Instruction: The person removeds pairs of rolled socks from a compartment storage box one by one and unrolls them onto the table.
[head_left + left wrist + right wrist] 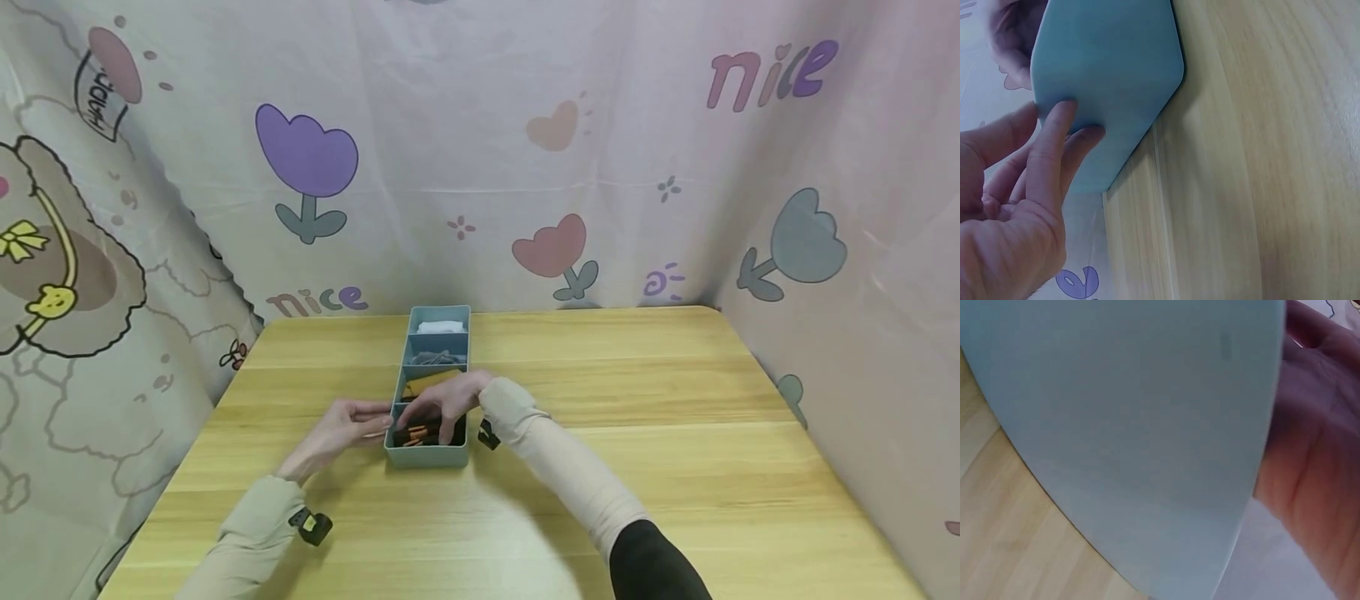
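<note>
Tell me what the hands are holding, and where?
Left hand touches the outside of the box; whether the right hand holds anything inside can't be told.

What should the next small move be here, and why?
Probably the right hand should gently gather the dark and orange items: its fingers reach down among them at the near end of the box. The left hand touches the box's side and could steady it. Whether anything is gripped is unclear.
</note>
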### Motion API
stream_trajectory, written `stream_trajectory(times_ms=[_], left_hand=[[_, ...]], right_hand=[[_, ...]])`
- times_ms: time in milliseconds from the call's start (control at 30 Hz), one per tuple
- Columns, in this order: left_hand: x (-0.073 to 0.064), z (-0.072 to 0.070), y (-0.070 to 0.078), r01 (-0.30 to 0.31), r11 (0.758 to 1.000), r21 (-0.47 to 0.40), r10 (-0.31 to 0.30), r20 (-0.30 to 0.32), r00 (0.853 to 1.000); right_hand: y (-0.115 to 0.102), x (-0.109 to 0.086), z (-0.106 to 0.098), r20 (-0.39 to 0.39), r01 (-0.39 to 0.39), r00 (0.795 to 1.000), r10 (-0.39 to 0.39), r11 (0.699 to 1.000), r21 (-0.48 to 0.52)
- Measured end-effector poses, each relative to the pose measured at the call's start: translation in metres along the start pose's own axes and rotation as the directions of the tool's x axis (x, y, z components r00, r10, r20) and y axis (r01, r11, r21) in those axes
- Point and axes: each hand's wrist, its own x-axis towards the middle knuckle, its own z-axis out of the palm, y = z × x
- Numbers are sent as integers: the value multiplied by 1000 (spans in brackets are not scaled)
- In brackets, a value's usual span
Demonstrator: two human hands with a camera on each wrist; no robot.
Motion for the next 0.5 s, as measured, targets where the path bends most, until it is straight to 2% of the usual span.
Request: stream_trajectory(times_ms=[133,233,500], left_hand=[[0,1,0,12,1000,-16,-12,-15,1000],[0,2,-1,16,1000,-24,-17,-19,1000],[0,3,0,27,999,-20,-28,-37,999]], right_hand=[[-2,3,3,-35,-84,996,80,990,-110],[-1,4,5,-55,-106,994,99,980,-166],[-1,3,6,-66,-67,996,59,989,-130]])
